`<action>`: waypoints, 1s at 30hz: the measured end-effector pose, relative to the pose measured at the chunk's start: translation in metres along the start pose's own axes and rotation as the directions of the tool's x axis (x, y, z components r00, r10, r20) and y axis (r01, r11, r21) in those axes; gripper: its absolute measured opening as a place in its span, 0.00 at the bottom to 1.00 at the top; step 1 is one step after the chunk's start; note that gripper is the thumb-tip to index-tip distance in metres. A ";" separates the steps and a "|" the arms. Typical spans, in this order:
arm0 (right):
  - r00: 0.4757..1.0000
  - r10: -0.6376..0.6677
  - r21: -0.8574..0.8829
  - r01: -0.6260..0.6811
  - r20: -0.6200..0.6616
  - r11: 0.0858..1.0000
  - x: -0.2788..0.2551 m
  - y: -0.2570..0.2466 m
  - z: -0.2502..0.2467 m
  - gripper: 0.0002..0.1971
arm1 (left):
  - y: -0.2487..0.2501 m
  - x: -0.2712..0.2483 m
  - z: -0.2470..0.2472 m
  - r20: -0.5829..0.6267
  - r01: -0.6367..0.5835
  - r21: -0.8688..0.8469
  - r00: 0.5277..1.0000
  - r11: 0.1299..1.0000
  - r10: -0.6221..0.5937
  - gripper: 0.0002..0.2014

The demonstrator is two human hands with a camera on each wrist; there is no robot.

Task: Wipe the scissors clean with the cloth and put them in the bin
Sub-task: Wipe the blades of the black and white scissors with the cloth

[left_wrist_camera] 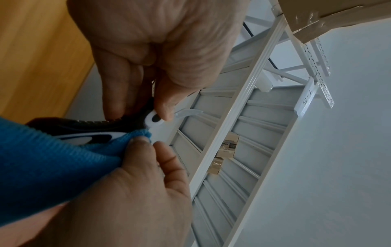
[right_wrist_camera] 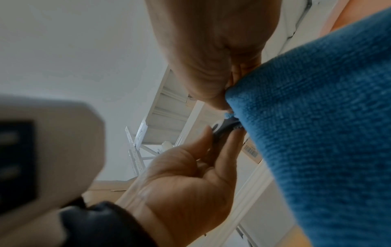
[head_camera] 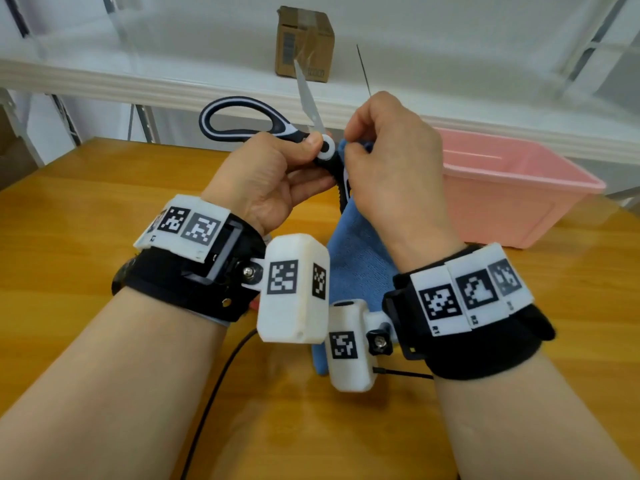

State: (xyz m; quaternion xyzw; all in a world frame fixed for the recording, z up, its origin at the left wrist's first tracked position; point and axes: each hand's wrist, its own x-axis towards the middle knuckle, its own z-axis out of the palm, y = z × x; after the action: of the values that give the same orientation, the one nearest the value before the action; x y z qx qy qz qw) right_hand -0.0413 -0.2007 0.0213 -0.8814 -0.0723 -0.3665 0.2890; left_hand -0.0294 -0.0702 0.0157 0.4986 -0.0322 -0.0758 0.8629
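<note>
head cam looks down; wrist cams close, upward; all share hands (head_camera: 329, 168).

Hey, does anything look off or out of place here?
The black-and-white scissors gape wide open, one bare blade pointing up, while the right hand presses the blue cloth by the pivot. Nothing spilled or damaged.

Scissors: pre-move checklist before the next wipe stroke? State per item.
1. Left hand grips scissors near the pivot: ok.
2. Right hand pinches blue cloth against the scissors by the pivot: ok.
3. Blades spread, one blade pointing up and away from the fingers: ok.
4. Second blade seen only as a thin dark line; cloth contact with it: cannot tell.
5. Pink bin open-topped, on the table at right: ok.
6. Scissors clean: cannot tell.
</note>
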 end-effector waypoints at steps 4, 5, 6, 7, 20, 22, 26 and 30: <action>0.998 0.043 0.007 -0.043 -0.039 0.999 0.003 0.011 -0.007 0.08 | 0.000 0.000 0.001 0.013 0.001 0.018 1.000 1.000 -0.001 0.07; 0.999 0.032 0.012 -0.031 -0.042 0.999 0.003 0.009 -0.007 0.07 | 0.001 -0.001 0.001 0.015 0.001 0.017 1.000 1.000 -0.001 0.07; 0.999 0.017 0.015 -0.017 -0.038 1.000 0.002 0.005 -0.006 0.07 | 0.002 0.000 0.001 0.013 0.001 0.012 1.000 1.000 -0.001 0.06; 1.000 0.005 0.018 -0.004 -0.031 1.000 0.001 0.001 -0.005 0.07 | 0.003 0.000 0.000 0.008 0.001 0.006 1.000 1.000 -0.001 0.06; 0.999 0.039 0.095 -0.039 -0.002 0.995 0.002 0.006 0.000 0.07 | 0.002 0.001 -0.004 0.073 0.050 -0.089 0.996 0.995 -0.044 0.05; 0.999 0.044 0.109 -0.043 -0.003 0.993 0.003 0.007 0.000 0.07 | 0.003 0.000 -0.003 0.105 0.043 -0.066 0.994 0.997 -0.036 0.04; 0.997 0.076 0.166 -0.080 0.026 0.983 0.006 0.011 -0.003 0.09 | 0.002 0.002 -0.004 0.087 0.029 -0.042 0.996 0.999 -0.025 0.08; 0.988 0.136 0.255 -0.114 -0.068 0.960 0.012 0.016 -0.017 0.08 | 0.003 0.004 -0.007 0.032 0.046 -0.079 0.999 0.996 -0.044 0.05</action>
State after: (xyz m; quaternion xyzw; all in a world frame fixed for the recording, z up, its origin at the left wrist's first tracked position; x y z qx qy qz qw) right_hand -0.0375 -0.2241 0.0321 -0.8243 -0.0498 -0.3726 0.4232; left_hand -0.0241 -0.0638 0.0146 0.4633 -0.0310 -0.1040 0.8795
